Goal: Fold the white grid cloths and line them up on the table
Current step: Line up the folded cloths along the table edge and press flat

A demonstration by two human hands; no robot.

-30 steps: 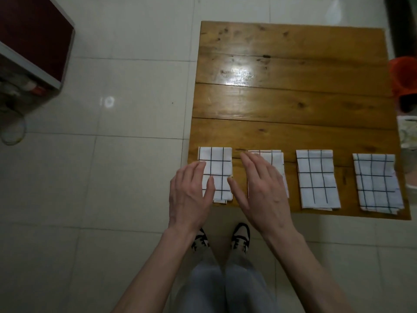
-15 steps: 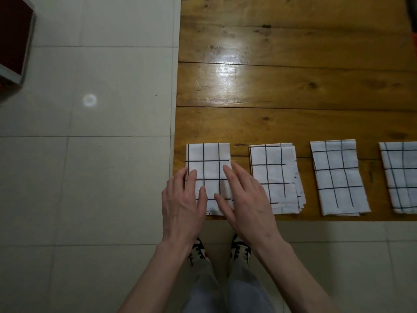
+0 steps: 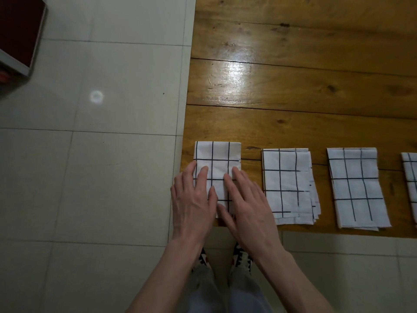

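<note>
Left hand (image 3: 191, 201) and right hand (image 3: 247, 205) lay flat, fingers spread, pressing the first cloth (image 3: 217, 159) at the worktop's (image 3: 293, 86) near-left corner. Second cloth (image 3: 290, 186), layers fanned at its right side, third cloth (image 3: 356, 188), and fourth cloth (image 3: 411, 177), cut by the frame, lined the near edge.

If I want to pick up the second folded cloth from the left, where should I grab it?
Probably pinch the second folded cloth along its left edge, coming from that side: the layers look flush there, while on the right and near edges they fan out loosely and could slip apart.
</note>
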